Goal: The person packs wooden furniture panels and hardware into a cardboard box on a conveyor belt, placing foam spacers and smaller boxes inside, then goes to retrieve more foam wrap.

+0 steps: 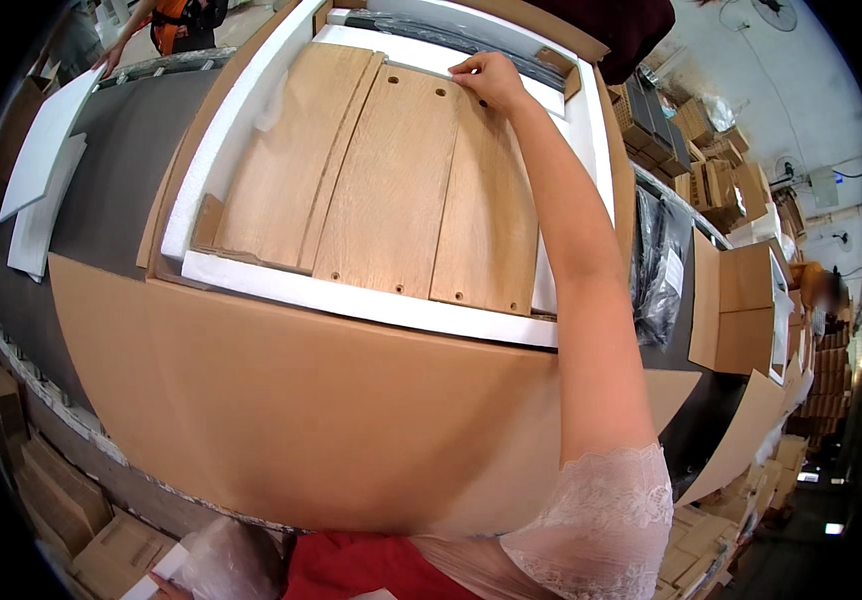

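Three oak-coloured wooden panels [391,180] lie side by side in the upper middle of the frame, bedded in a white foam frame [351,300] inside an open cardboard box [301,400]. The right hand [489,78] reaches to the far edge of the panels at the top centre, its fingers curled and pressed onto the top edge of the middle panel, not pinching anything clear of it. The left hand [166,583] shows only partly at the lower left edge; whether it grips cannot be told. Loose white foam sheets [41,150] lie at the upper left on a grey conveyor belt [111,180].
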{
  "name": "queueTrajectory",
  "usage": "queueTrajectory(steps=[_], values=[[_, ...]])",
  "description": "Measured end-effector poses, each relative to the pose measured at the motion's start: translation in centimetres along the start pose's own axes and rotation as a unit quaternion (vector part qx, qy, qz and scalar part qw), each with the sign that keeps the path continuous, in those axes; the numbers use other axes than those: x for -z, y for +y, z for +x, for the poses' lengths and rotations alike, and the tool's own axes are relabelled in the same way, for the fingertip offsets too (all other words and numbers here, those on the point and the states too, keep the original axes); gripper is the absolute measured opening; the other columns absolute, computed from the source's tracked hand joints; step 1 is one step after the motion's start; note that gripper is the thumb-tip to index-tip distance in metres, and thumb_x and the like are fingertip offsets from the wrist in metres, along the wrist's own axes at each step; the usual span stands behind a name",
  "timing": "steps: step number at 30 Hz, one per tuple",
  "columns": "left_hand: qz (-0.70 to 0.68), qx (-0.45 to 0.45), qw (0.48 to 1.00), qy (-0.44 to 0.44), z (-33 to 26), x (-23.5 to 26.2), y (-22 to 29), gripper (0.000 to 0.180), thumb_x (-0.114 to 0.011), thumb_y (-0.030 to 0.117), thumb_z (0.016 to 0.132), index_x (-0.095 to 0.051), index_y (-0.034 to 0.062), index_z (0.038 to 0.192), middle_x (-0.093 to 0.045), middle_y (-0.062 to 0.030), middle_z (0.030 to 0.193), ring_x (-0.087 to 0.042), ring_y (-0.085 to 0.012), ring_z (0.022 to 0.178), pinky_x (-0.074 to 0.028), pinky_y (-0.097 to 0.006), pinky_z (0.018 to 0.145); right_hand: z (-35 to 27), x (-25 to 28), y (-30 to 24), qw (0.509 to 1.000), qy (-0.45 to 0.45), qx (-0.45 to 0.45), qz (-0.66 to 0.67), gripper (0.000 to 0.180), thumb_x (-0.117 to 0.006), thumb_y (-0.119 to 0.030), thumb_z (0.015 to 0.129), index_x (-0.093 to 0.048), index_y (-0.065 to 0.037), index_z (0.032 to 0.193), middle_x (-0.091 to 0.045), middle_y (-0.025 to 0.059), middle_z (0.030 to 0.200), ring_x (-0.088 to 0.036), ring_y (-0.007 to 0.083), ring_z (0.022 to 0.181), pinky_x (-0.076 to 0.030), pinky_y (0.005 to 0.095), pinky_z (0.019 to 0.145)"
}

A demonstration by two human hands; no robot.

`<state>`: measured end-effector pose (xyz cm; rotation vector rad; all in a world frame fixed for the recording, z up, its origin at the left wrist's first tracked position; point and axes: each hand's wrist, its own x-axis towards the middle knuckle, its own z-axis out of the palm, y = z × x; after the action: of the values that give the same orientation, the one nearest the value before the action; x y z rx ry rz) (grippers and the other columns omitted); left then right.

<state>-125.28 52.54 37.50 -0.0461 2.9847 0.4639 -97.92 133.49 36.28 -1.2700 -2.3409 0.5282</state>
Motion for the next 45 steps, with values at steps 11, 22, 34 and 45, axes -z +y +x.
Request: queueTrajectory(steps=[11,22,34,45], values=[[0.034,0.088,0.995,-0.037,-1.1,1.2,6.7,0.051,-0.043,0.039,0.087,-0.042,0.0015,0.121,-0.051,-0.0256,0.109,-0.052,-0.0322,0.091,-0.042,-0.040,0.078,-0.7,-0.3,-1.9,0.998,0.022,-0.053,-0.018,0.017,-0.064,-0.020,0.072,-0.068,-0.018,0.089,-0.064,0.0058,0.091,-0.059,0.0211,0.084,-0.045,0.0306,0.076],[-0.124,0.092,0.988,0.005,-0.8,0.7,0.4,0.060,-0.044,0.046,0.086,-0.048,-0.0102,0.108,-0.054,-0.0261,0.100,-0.053,-0.0314,0.086,-0.043,-0.040,0.075,0.7,1.3,0.2,0.999,-0.023,-0.010,0.035,0.021,-0.065,-0.021,0.072,-0.067,-0.013,0.091,-0.065,0.0071,0.090,-0.060,0.0183,0.081,-0.045,0.0273,0.075],[-0.103,0.067,0.992,0.015,-1.1,0.1,1.4,0.061,-0.045,0.044,0.086,-0.045,-0.0114,0.110,-0.053,-0.0265,0.099,-0.051,-0.0317,0.086,-0.043,-0.041,0.075,0.7,2.6,0.5,0.995,-0.027,0.022,-0.093,0.041,-0.063,-0.042,0.071,-0.065,-0.011,0.097,-0.062,0.0101,0.097,-0.059,0.0250,0.088,-0.044,0.0330,0.079],[-0.078,0.080,0.993,0.029,-1.9,0.1,5.1,0.060,-0.045,0.044,0.086,-0.046,-0.0119,0.108,-0.053,-0.0261,0.098,-0.051,-0.0320,0.085,-0.043,-0.042,0.074,-13.5,-3.4,-10.3,0.944,-0.121,0.246,-0.182,0.068,-0.033,-0.063,0.080,-0.026,-0.021,0.134,-0.015,0.0086,0.142,-0.011,0.0274,0.131,-0.007,0.0457,0.105]])
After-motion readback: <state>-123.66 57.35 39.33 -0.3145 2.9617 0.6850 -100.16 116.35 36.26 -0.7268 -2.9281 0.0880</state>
